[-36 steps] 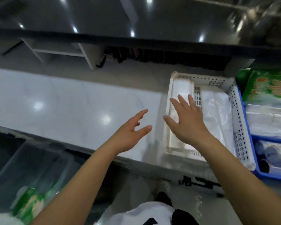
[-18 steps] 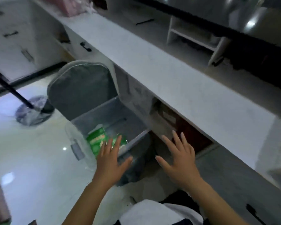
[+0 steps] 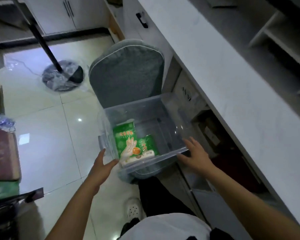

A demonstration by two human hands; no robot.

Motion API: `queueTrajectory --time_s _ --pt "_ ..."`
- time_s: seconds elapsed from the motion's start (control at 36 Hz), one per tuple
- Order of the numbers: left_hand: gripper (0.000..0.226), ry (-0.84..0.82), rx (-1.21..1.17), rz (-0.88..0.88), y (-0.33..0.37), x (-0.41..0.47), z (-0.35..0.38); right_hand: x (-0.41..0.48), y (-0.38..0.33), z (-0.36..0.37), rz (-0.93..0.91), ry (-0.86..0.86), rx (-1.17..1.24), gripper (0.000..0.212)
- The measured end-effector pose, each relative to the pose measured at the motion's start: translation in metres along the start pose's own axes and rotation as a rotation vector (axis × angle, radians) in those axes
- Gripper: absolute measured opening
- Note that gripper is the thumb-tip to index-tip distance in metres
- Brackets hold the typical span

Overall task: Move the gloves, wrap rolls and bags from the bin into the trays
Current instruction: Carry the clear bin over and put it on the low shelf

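A clear plastic bin sits on a grey padded chair beside the counter. Inside it a green glove packet leans against the left wall, with a second green packet beside it and a white wrap roll lying along the near wall. My left hand is at the bin's near left corner, fingers apart, thumb touching the rim. My right hand rests spread at the near right corner, on the rim. Neither hand holds an item. No trays are in view.
A white marble counter runs along the right, with drawers below. A black stand base wrapped in plastic stands on the tiled floor at the left. Boxes and bags are stacked at the far left edge. My shoe is below the chair.
My view swung from the trays on the counter down and left to the bin on the chair. Both hands dropped from above the white tray to the bin's near corners.
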State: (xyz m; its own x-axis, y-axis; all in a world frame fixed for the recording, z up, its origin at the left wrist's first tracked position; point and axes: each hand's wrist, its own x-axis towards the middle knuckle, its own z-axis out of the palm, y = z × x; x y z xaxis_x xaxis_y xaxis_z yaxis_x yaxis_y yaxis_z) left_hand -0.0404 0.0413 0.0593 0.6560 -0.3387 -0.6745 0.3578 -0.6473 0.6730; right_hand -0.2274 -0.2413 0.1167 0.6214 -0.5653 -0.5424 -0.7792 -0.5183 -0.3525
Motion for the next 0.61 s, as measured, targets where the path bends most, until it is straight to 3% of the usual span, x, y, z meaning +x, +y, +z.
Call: queueTrajectory --time_s 0.08,0.22,0.42,0.53,0.61 --pt "0.079 -0.034 -0.094 -0.088 0.009 0.024 -0.008 0.061 -0.005 -0.008 0.081 -0.028 0.175 0.079" --pt "0.084 -0.017 -0.173 -0.263 0.022 0.071 -0.015 0.140 -0.005 -0.024 0.265 0.027 0.526 0.051" --pt "0.065 0.052 -0.294 -0.398 0.026 0.122 -0.008 0.222 0.015 -0.006 0.468 0.043 0.561 0.055" --pt "0.042 0.127 -0.378 -0.433 0.031 0.135 0.000 0.241 0.022 0.002 0.365 0.168 0.446 0.065" --pt "0.037 0.145 -0.426 -0.451 0.036 0.139 0.002 0.239 0.022 0.007 0.326 0.200 0.314 0.078"
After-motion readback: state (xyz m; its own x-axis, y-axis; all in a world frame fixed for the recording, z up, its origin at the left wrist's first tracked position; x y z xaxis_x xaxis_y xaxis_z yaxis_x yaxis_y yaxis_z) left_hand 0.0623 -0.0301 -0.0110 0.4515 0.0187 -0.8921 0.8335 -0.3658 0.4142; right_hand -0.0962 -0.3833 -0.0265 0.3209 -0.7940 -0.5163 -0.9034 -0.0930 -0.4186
